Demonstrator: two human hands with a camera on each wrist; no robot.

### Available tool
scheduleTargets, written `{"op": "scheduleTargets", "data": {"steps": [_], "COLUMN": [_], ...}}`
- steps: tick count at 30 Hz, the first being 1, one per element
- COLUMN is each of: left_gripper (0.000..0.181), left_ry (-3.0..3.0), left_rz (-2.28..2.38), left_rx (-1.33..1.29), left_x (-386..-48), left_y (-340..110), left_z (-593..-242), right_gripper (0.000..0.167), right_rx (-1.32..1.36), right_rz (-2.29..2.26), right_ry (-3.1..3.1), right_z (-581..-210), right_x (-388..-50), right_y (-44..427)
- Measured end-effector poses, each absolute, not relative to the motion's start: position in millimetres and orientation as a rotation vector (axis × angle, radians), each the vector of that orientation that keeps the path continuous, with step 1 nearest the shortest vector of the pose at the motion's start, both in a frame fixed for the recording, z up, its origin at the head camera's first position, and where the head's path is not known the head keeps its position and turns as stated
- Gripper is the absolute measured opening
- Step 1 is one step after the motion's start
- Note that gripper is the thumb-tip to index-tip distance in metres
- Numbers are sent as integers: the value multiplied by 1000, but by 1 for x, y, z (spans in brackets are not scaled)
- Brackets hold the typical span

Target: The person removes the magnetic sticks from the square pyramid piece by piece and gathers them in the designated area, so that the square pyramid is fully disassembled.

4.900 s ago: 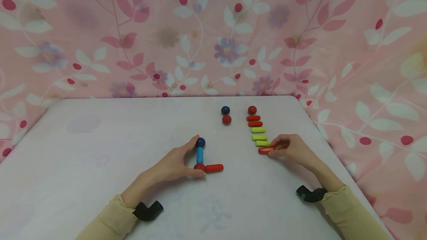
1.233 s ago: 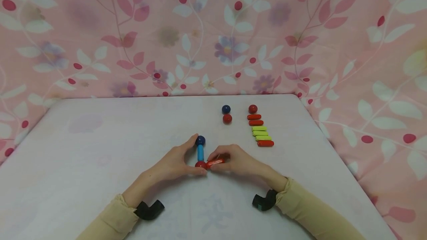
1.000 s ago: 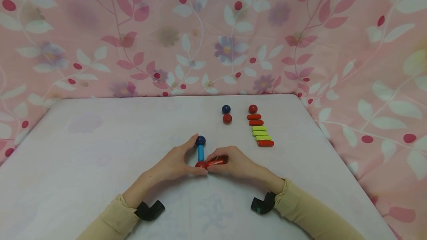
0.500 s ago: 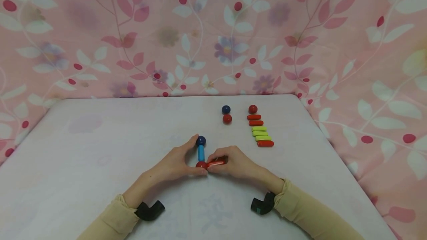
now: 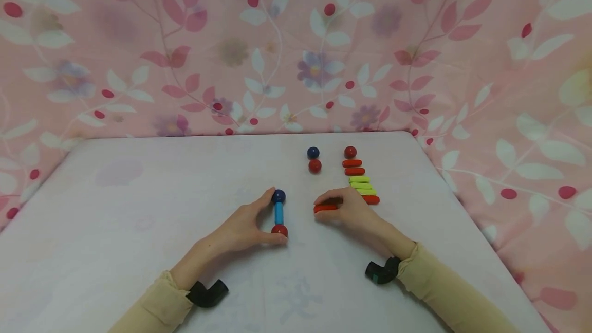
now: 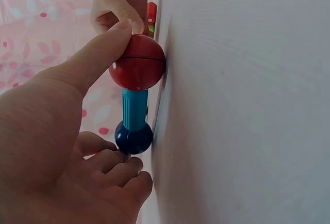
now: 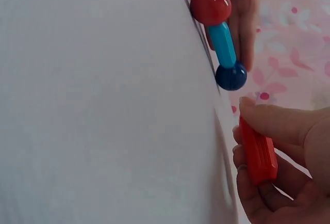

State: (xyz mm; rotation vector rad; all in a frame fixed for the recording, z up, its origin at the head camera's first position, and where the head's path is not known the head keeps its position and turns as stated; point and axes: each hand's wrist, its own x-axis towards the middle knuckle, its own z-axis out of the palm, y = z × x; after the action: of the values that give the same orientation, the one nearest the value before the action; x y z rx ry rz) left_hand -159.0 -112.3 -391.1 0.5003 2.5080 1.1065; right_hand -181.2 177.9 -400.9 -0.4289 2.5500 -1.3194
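My left hand [image 5: 240, 227] pinches a ball-and-stick piece end to end, thumb on its red ball [image 6: 138, 64] and fingers by its dark blue ball [image 5: 279, 196]. A light blue stick [image 5: 279, 213] joins the two balls. To the right, apart from that piece, my right hand [image 5: 356, 214] grips a loose red stick [image 7: 259, 150] between thumb and fingers. Just behind the right hand lies a row of yellow-green sticks [image 5: 359, 179] with a red stick [image 5: 372, 200] at its near end, partly hidden by the hand.
At the far end of the row lie two red sticks [image 5: 354, 171] and a red ball [image 5: 350, 152]. Left of these, a dark blue ball [image 5: 313, 153] touches or nearly touches another red ball [image 5: 315, 166]. A floral curtain [image 5: 277, 66] rises behind the white table [image 5: 139, 194].
The red stick has come off the left-hand piece's red ball; my right hand has carried it right and away from me. Earlier, the row's near sticks were pushed closer together. The left hand stays put.
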Motion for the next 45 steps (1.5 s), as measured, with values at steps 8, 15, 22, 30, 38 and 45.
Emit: {"op": "scheduleTargets", "data": {"steps": [8, 15, 22, 30, 38, 45], "left_gripper": [115, 116, 116, 115, 116, 116], "left_ry": [2520, 2518, 2523, 2526, 2536, 2542], "left_rz": [1085, 1087, 1083, 1076, 1071, 1070], "left_rx": [475, 470, 469, 487, 497, 513], "left_x": [-158, -157, -158, -158, -158, -158], "left_y": [-115, -116, -114, -113, -113, -113], "left_z": [-391, -392, -391, -391, -391, -392], "right_gripper": [26, 26, 29, 32, 34, 35], "right_rx": [-366, -331, -326, -337, -335, -334], "right_rz": [-1374, -1331, -1312, -1364, -1405, -1409], "right_ry": [2663, 2715, 2739, 2735, 2730, 2729], "right_z": [-404, -406, -407, -407, -409, -409], "right_x": [-187, -187, -187, -188, -188, -189], "right_y": [188, 189, 191, 191, 193, 193]}}
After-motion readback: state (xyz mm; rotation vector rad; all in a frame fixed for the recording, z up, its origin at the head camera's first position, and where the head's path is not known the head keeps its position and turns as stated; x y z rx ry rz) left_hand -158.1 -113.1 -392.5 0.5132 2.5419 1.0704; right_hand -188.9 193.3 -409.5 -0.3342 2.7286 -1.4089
